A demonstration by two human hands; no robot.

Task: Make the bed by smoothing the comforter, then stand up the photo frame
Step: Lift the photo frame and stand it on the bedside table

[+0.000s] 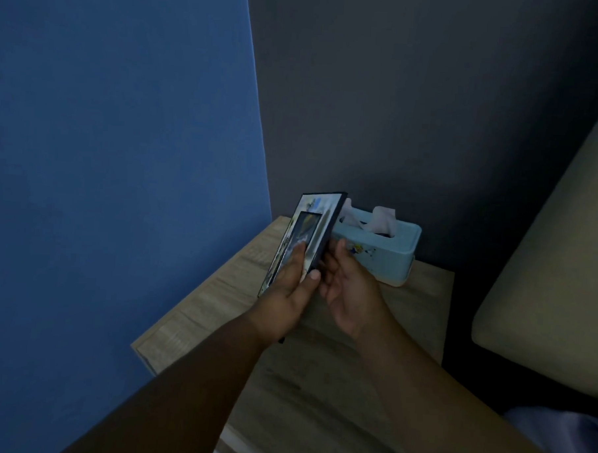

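A dark-rimmed photo frame (313, 223) with a colourful picture is held tilted above the wooden bedside table (321, 381). My left hand (288, 291) grips its lower part, thumb lying across the picture glass. My right hand (348, 290) is beside the frame's right edge, fingers curled behind its back; what they touch there is hidden. The frame's lower corner is covered by my left hand. The room is dim.
A pale blue tissue box (382, 254) with a white tissue sticking out stands at the table's back, just right of the frame. A blue wall (105, 166) lies left, a grey wall (415, 111) behind. A beige cushioned headboard (556, 271) is at the right.
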